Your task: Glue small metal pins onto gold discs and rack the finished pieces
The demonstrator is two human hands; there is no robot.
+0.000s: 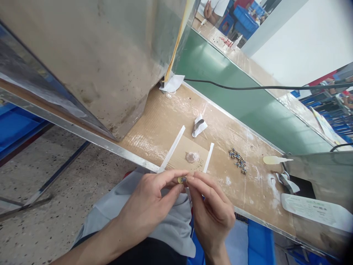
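Between the fingertips of both hands, in front of the worktable's near edge, is a small yellow piece with a bluish-grey part [181,180]; its exact kind is too small to make out. My left hand [151,202] pinches it between thumb and forefinger. My right hand [211,209] is closed at its right end, its thumb and fingertips pressed together there. Just beyond the hands, a small clear dish [192,157] stands on a brown cardboard sheet [176,151] held by white tape strips, with tiny gold-coloured bits [200,163] scattered beside it.
A pile of small blue-and-gold pieces [237,160] lies to the right. Beyond it are a squeeze bottle of yellowish liquid [271,160] and a white package [314,211]. A crumpled white wrap [199,126] lies further back. A large metal box [82,55] blocks the left, and a green partition [220,81] the back.
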